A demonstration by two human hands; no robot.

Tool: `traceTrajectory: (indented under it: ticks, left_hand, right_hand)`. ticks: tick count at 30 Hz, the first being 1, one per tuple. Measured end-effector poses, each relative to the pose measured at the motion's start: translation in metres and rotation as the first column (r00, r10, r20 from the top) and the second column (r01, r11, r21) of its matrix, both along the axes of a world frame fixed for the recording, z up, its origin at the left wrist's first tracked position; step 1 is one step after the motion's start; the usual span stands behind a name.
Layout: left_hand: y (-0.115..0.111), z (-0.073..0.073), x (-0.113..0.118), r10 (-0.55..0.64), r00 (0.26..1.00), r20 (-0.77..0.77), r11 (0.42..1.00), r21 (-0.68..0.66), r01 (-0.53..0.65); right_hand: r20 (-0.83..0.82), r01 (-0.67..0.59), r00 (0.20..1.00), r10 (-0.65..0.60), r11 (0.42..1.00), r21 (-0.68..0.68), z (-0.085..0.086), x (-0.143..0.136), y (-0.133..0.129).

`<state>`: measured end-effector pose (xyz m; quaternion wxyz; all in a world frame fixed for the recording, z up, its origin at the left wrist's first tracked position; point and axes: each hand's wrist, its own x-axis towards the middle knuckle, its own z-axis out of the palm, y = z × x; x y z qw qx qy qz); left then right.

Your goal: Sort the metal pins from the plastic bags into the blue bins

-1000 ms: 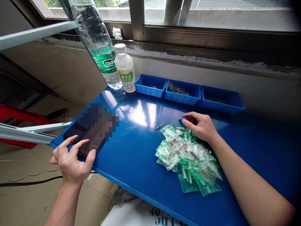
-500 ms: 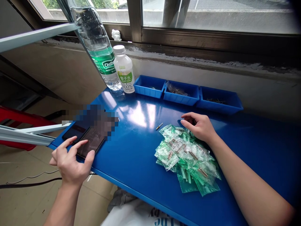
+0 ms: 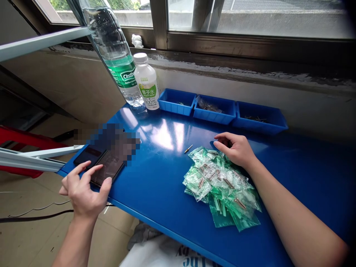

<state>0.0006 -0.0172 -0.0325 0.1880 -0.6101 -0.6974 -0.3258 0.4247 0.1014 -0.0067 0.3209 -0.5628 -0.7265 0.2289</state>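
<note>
My left hand (image 3: pixel 85 189) is open at the table's left edge, fingers spread, with fingertips over the lower part of a dark phone (image 3: pixel 109 167). Beside that phone lies another dark device (image 3: pixel 87 155), partly blurred out. My right hand (image 3: pixel 235 148) rests on the blue table (image 3: pixel 155 174) with loosely curled fingers and nothing visible between them. Just below and left of it is a pile of small clear and green plastic bags (image 3: pixel 219 185) holding metal pins. One loose metal pin (image 3: pixel 188 149) lies beyond the pile's upper left.
Three blue bins, left (image 3: pixel 176 107), middle (image 3: pixel 214 116) and right (image 3: pixel 261 126), line the wall side with small parts inside. Left of them stand a white-capped bottle (image 3: pixel 147 83) and a large water bottle (image 3: pixel 114 48). Grey metal bars (image 3: pixel 44 42) cross the left side.
</note>
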Motion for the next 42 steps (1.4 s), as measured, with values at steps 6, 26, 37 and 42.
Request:
traceTrajectory:
  ticks: [6, 26, 37, 42]
  left_hand:
    - [-0.001, 0.001, -0.002, 0.01, 1.0, -0.008, 0.999, -0.05, -0.01]
    - [0.054, 0.089, 0.171, -0.625, 0.78, 0.022, 0.61, -0.61, 0.506]
    - [0.128, 0.077, 0.235, -0.794, 0.608, -0.004, 0.487, -0.603, 0.631]
    - [0.139, 0.054, 0.238, -0.837, 0.546, 0.044, 0.469, -0.459, 0.755]
  right_hand:
    - [0.007, -0.004, 1.0, 0.004, 1.0, 0.0, -0.001, 0.0, 0.0]
    - [0.147, -0.286, 0.948, 0.282, 0.958, 0.008, 0.001, 0.005, 0.0]
    - [0.087, -0.309, 0.946, 0.312, 0.95, -0.045, -0.001, 0.009, 0.006]
    - [0.012, -0.282, 0.959, 0.284, 0.956, -0.085, -0.001, 0.009, 0.006]
